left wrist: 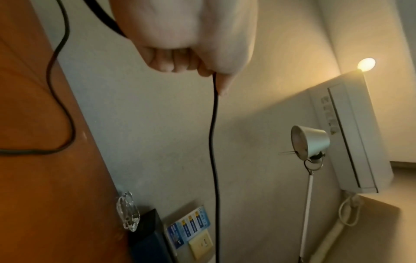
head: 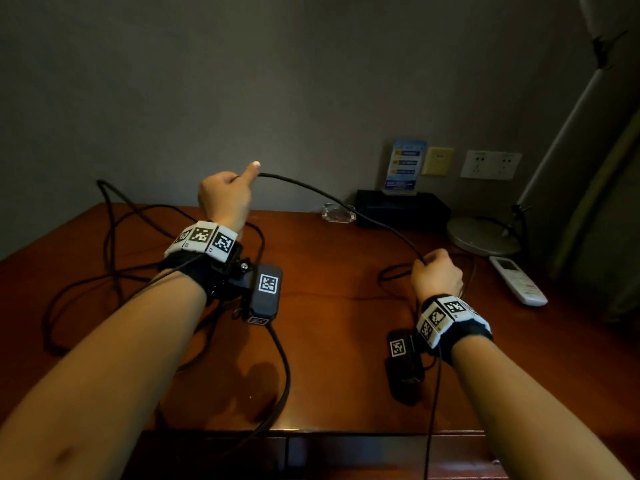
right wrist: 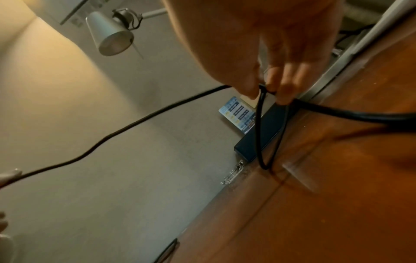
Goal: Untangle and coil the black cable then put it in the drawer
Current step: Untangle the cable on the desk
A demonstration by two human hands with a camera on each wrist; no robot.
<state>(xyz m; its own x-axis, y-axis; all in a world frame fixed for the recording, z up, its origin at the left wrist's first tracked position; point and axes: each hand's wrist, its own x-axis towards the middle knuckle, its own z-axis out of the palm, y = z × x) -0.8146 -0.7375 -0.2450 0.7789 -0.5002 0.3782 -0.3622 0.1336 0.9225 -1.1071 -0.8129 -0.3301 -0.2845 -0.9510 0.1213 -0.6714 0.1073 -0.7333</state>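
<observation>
A long black cable (head: pixel 332 197) arcs through the air between my two hands above the wooden desk (head: pixel 329 334). My left hand (head: pixel 225 195) is raised at the centre left, fist closed round the cable (left wrist: pixel 212 142) with the thumb out. My right hand (head: pixel 437 271) sits lower at the right and pinches the cable (right wrist: pixel 126 126), where a small loop (right wrist: pixel 262 142) hangs below its fingers (right wrist: pixel 283 85). The rest of the cable lies in loose tangled loops (head: pixel 107 244) on the desk's left side. A drawer front (head: pixel 353 455) shows under the desk's near edge.
At the back right stand a black box (head: pixel 401 209) with a blue card, a glass ashtray (head: pixel 338 213), a lamp base (head: pixel 483 235) and a white remote (head: pixel 517 280). Wall sockets (head: pixel 490 164) are behind them. Thin wires from my wrist cameras trail over the near edge.
</observation>
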